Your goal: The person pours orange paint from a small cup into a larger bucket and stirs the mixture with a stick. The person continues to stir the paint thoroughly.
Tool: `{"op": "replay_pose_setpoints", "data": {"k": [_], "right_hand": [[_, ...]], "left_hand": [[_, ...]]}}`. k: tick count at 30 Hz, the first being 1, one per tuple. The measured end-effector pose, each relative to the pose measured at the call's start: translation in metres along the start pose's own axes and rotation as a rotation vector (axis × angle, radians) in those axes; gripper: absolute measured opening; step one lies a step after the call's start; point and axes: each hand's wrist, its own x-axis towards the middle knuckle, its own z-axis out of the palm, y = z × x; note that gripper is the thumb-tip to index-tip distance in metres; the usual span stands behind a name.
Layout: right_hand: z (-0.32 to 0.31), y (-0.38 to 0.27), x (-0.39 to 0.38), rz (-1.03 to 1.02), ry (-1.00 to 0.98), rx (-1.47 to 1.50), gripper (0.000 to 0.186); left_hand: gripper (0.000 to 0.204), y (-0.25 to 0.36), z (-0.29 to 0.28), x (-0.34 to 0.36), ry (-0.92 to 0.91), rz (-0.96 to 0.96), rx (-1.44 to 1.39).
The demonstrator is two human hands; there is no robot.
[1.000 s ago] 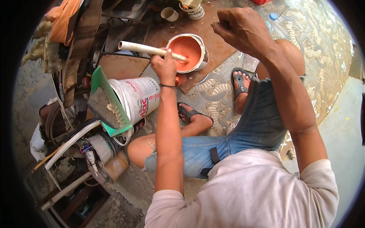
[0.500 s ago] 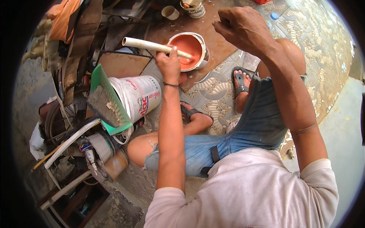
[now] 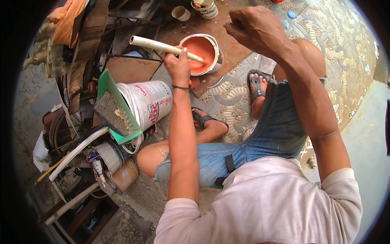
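My left hand (image 3: 176, 67) grips a white plastic pipe (image 3: 154, 44) that slants down into a white bucket of orange paint (image 3: 194, 51), its far end in the paint. My right hand (image 3: 256, 30) is raised above my right knee, to the right of the bucket, its fingers curled closed; whatever they may hold is hidden from this angle. The paint bucket stands on a brown board (image 3: 231, 44) on patterned tiles. Below and left of it a large white bucket (image 3: 148, 101) lies tilted, with a green dustpan (image 3: 105, 81) holding a dark brush against its end.
Piled boards (image 3: 81, 53), an orange cloth (image 3: 61, 22), hoses and tins crowd the left side. A small cup (image 3: 181, 14) and a white pail (image 3: 207, 11) stand behind the paint. A blue-capped bottle (image 3: 290, 19) is at upper right. My sandalled feet rest on the tiles (image 3: 231, 97).
My left hand and the pipe have shifted slightly right over the last second, with the pipe's dipped end moving in the paint. My raised right hand has moved only slightly.
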Motion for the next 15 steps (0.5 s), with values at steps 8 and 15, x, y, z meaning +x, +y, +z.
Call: {"op": "replay_pose_setpoints", "data": {"k": [8, 15], "right_hand": [[0.002, 0.004, -0.003, -0.003, 0.004, 0.000, 0.032], [0.005, 0.001, 0.000, -0.015, 0.000, -0.011, 0.031]], "left_hand": [[0.010, -0.017, 0.005, 0.022, 0.209, 0.285, 0.251], [0.007, 0.005, 0.000, -0.002, 0.010, -0.045, -0.152]]}}
